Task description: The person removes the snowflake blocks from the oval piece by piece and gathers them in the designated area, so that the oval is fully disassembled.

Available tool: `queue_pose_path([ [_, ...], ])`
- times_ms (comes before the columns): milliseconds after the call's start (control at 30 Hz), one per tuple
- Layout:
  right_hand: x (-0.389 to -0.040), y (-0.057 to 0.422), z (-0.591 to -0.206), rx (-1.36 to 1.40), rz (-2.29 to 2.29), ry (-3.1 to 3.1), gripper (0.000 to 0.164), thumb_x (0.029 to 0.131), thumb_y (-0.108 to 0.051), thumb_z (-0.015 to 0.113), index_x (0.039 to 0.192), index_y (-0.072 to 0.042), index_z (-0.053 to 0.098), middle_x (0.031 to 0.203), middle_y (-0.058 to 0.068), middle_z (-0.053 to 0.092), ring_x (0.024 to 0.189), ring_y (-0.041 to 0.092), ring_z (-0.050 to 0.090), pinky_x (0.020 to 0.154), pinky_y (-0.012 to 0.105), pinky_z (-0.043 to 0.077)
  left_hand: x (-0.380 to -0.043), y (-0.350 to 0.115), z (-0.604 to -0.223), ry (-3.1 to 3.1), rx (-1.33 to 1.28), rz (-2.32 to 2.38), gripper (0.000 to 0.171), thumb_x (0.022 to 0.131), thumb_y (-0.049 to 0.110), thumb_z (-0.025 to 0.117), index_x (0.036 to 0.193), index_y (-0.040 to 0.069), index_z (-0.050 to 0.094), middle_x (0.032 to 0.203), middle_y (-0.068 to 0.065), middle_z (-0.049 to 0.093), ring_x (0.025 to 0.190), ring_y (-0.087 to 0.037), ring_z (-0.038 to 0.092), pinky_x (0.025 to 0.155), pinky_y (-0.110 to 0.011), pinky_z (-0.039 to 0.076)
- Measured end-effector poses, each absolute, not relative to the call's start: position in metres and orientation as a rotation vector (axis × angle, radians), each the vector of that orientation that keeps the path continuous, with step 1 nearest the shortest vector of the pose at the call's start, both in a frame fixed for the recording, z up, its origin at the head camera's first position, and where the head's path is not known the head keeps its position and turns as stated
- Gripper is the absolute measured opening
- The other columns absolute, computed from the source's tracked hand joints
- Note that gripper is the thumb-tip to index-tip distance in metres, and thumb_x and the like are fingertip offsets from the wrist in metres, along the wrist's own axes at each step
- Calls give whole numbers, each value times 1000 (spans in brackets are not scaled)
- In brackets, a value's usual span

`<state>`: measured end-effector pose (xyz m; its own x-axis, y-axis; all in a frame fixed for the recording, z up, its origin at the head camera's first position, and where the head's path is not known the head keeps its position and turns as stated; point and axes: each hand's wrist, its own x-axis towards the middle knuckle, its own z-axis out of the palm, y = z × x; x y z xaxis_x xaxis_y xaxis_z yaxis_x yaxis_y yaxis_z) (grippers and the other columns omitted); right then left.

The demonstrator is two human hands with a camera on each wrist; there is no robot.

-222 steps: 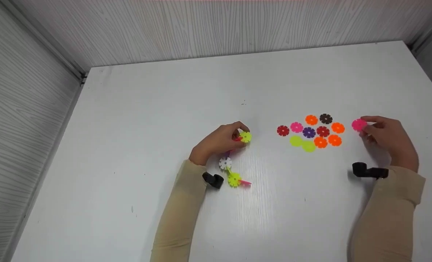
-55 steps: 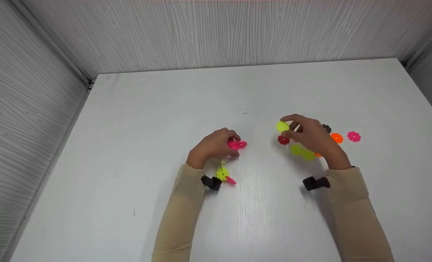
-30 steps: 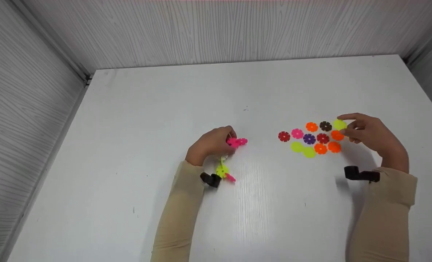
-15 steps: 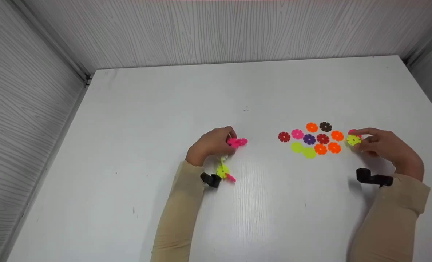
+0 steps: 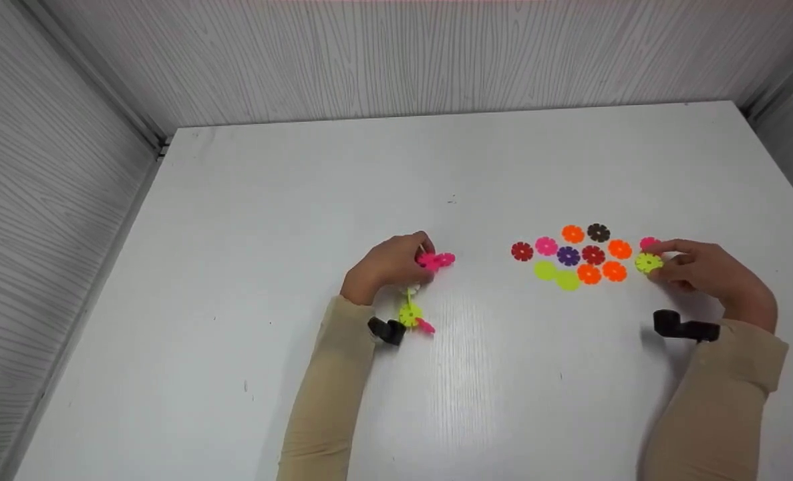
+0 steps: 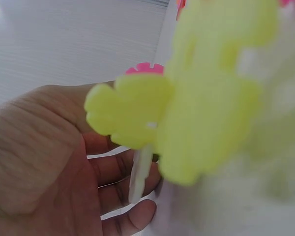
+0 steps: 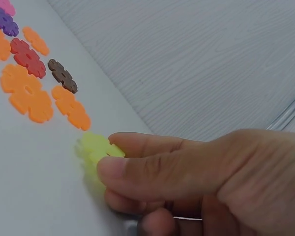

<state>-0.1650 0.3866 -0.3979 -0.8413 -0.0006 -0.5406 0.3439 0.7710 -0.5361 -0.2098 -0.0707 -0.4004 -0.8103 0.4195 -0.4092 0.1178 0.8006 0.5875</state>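
Observation:
My left hand [image 5: 391,262] grips a chain of interlocked notched plastic discs. Pink discs [image 5: 437,260] poke out past its fingertips, while a white disc, a yellow disc [image 5: 409,314] and a small pink end piece [image 5: 425,326] trail below the palm. In the left wrist view, blurred yellow discs [image 6: 206,108] fill the foreground and cover part of the fingers. Over at the right, my right hand [image 5: 713,270] pinches a single yellow disc [image 5: 649,263] between thumb and fingers, low beside a loose pink disc [image 5: 650,244]. The right wrist view shows the thumb across that yellow disc [image 7: 96,147].
Between the hands lies a flat cluster of loose discs: red [image 5: 522,251], pink [image 5: 546,246], purple [image 5: 568,255], brown [image 5: 598,232], several orange [image 5: 588,274] and two yellow [image 5: 568,280]. They rest on a white table [image 5: 289,200] backed by a wood-grain panel [image 5: 369,60].
The right hand, earlier placing a pink disc at the right, has carried a yellow disc rightward across the cluster and down beside that pink one. The left hand keeps holding the chain, nearly still.

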Motion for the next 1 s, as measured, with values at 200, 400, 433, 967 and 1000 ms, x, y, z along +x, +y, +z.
queue_pose_path([
  [200,-164,386,-398,250,-894,2413,55,94,-32,59,142,-11,44,83,-3,53,78,12,48,69,26,44,-210,-72,-402,2451,402,768,36,87,21,64,121,14,55,113,-5,60,101,-19,54,90,-37,48],
  [400,-164,385,-396,253,-906,2453,58,93,-38,59,142,-11,44,92,-7,58,86,15,50,71,25,47,-211,-72,-402,2457,421,784,37,86,21,64,121,13,55,112,-6,62,98,-19,56,88,-36,48],
  [433,-164,384,-395,254,-914,2465,57,93,-39,59,142,-12,44,94,-8,58,88,17,50,72,25,48,-211,-72,-402,2455,425,793,37,87,20,64,121,13,55,109,-6,62,96,-19,55,86,-35,48],
  [967,-187,320,-375,36,-1002,2586,38,99,-29,51,133,-15,55,112,13,61,91,24,58,76,29,49,-211,-69,-402,2277,510,969,31,88,19,67,118,16,61,81,-3,68,69,-12,58,71,-24,47],
  [1000,-188,315,-375,19,-1013,2580,37,99,-28,52,133,-14,56,112,14,62,91,23,59,76,29,49,-212,-68,-402,2274,516,968,31,87,19,68,117,16,62,80,-3,68,68,-11,58,70,-24,47],
])
